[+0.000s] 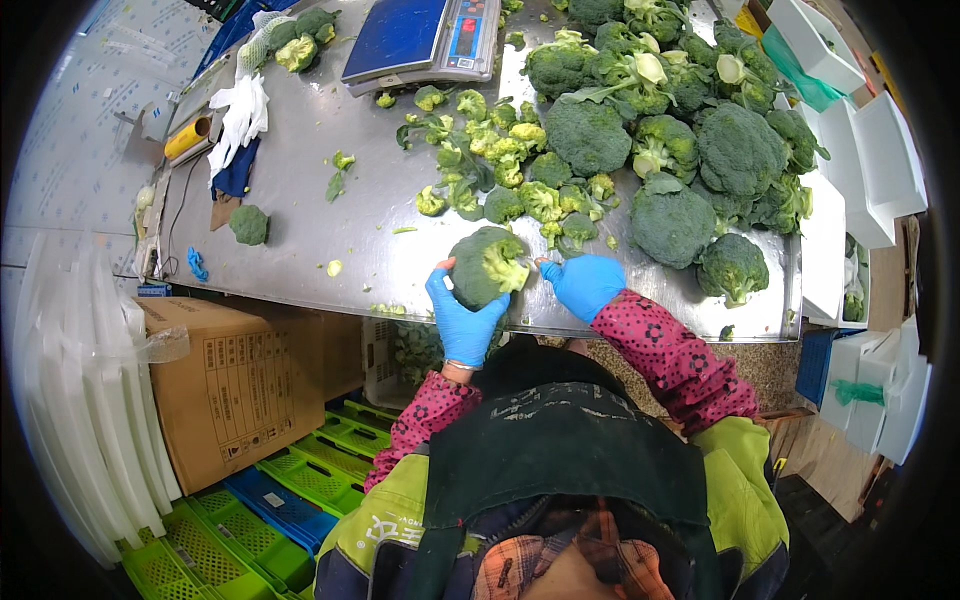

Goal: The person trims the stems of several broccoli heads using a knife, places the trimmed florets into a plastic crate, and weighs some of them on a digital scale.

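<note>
In a blue glove with a bare fingertip, my left hand (468, 319) holds a broccoli head (478, 266) tilted on its side, its pale stem facing right. My right hand (585, 283), gloved in blue too, is curled just right of that stem with a gap between them; whether something small is inside it I cannot tell. Cut broccoli florets (510, 154) lie scattered beyond my hands on the steel table (315, 225). Whole broccoli heads (739, 150) are heaped at the right. A single small head (248, 224) sits apart at the left.
A digital scale (397, 37) stands at the table's far side. White gloves (241, 120) and a yellow roll (187, 137) lie at the left edge. A cardboard box (225, 375) and green crates (217, 540) stand below left; white foam boxes (870, 157) are at the right.
</note>
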Demonstrator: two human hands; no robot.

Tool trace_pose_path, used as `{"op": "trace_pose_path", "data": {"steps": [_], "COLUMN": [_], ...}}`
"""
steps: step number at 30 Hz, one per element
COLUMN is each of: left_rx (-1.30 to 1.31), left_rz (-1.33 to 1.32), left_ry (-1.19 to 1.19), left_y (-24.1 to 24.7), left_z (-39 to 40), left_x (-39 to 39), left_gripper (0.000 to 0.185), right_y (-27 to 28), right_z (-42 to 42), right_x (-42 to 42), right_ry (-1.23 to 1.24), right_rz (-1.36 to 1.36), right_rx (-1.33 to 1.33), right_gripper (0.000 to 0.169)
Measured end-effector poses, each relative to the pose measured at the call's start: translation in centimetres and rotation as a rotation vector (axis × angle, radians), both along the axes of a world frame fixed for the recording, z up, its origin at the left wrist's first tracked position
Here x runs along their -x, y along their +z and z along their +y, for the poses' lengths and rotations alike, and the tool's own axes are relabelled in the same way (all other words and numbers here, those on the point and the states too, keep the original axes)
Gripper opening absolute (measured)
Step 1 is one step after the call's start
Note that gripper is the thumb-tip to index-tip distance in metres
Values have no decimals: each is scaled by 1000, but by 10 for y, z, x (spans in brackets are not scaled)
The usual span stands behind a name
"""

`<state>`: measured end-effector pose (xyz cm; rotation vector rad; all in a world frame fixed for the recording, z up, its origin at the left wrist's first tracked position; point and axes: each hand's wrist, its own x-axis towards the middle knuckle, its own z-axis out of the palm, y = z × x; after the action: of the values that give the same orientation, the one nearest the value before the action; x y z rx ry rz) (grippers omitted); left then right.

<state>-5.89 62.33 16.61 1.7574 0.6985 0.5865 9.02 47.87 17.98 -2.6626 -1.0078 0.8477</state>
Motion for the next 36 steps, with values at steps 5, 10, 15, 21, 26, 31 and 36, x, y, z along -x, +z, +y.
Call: {"op": "trace_pose_path", "data": {"steps": [5, 10, 15, 21, 26, 31, 36], "left_rx": [187, 202, 72, -238, -171, 158, 64], "left_rz": [-53, -60, -34, 98, 105, -15, -177], "left_ry": [-17, -30, -24, 41, 3, -16, -49], "left_y": [1, -3, 2, -7, -5, 7, 18], "left_z": [10, 8, 5, 5, 2, 21, 42], "left_x": [4, 1, -8, -18, -17, 4, 5], "left_gripper": [83, 82, 81, 81, 80, 84, 84], "right_y": [3, 13, 19, -8, -55, 4, 1], "right_z": [-16, -16, -2, 11, 15, 1, 8], "right_x": [3, 25, 23, 27, 16, 29, 20], "right_ry": [-229, 17, 36, -70, -483, -367, -169], "right_rz": [279, -216, -230, -317, 432, 168, 36], "right_rx": [-131, -256, -197, -245, -287, -523, -164], "right_gripper": [77, 64, 63, 63, 82, 66, 62]}}
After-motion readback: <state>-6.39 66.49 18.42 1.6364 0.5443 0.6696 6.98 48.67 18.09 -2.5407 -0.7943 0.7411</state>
